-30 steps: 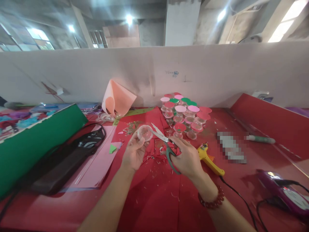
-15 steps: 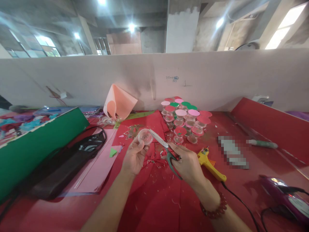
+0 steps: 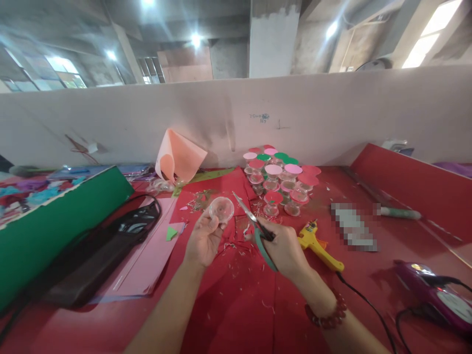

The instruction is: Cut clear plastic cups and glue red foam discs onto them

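Between the thumb and fingers of my left hand (image 3: 204,238) is a small clear plastic cup (image 3: 222,209), its round face turned toward me. My right hand (image 3: 283,248) grips a pair of scissors (image 3: 249,214) with green and black handles. The blades point up and left, just right of the cup and apart from it. Behind my right hand stand several clear cups joined in stacks (image 3: 271,184), topped with red, pink and green paper discs (image 3: 273,169). Red paper (image 3: 217,184) with scattered trimmings lies beneath my hands.
A yellow glue gun (image 3: 319,248) with a black cord lies right of my right hand. Pink sheets (image 3: 147,265) and a black bag (image 3: 106,250) are at left, by a green board (image 3: 62,221). A purple device (image 3: 431,295) sits at lower right. A curled peach sheet (image 3: 184,155) stands behind.
The scissors have shifted right, off the cup's rim, and tilted more steeply. The left hand still holds the cup in nearly the same place. The whole view has shifted slightly.
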Tool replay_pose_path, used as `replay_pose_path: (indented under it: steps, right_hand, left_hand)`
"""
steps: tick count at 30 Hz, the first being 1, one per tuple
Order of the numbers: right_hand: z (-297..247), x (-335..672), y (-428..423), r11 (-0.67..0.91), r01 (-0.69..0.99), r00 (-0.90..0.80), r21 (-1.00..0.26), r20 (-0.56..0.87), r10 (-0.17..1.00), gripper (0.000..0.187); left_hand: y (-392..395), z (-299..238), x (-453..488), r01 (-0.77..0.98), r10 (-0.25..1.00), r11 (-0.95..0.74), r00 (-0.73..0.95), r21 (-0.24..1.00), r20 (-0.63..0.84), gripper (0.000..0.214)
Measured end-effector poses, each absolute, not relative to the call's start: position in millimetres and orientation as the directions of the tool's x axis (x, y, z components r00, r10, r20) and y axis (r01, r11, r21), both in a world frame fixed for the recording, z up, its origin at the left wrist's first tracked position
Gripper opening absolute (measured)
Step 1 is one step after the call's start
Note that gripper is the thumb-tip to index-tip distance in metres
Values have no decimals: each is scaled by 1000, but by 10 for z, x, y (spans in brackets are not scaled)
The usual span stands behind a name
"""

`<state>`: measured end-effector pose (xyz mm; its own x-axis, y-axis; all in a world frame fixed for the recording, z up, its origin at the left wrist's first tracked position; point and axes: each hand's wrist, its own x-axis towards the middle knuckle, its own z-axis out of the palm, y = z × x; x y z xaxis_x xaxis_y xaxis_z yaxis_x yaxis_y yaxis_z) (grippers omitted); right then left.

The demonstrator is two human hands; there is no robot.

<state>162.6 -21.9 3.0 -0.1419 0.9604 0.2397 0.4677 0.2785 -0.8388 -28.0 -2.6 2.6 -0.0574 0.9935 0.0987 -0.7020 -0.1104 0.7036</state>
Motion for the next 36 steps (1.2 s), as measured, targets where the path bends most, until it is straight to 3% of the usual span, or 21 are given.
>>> replay_pose_path:
  steps: [6,12,17,21,27,36]
  right_hand:
    - [48,1644,-195,249,664,-39,-705,299,953,12]
    - [98,1633,-242,271,750,-3,-604,406,914,44]
    - [82,1612,-253,270,780,-30,-565,397,917,41]
    - [39,1583,-281,323,783,-94,-532,411,907,38]
    - [42,1573,-294,314,784,-84,-535,411,908,38]
    - [-23,1592,-268,365,675,-132,-642,381,915,37]
  left_hand:
    - [-34,21,-286,-717,994,-102,-38,690,107,48]
    - [-53,29,-278,-724,998,-61,-23,688,64,42]
    - [-55,31,-259,-739,999,-9,21,673,37,38]
    - [-44,33,-247,-723,997,-64,-15,688,78,36]
    - [-37,37,-254,-708,993,-117,-73,696,93,36]
    - [-28,32,-266,-731,994,-104,-85,674,62,35]
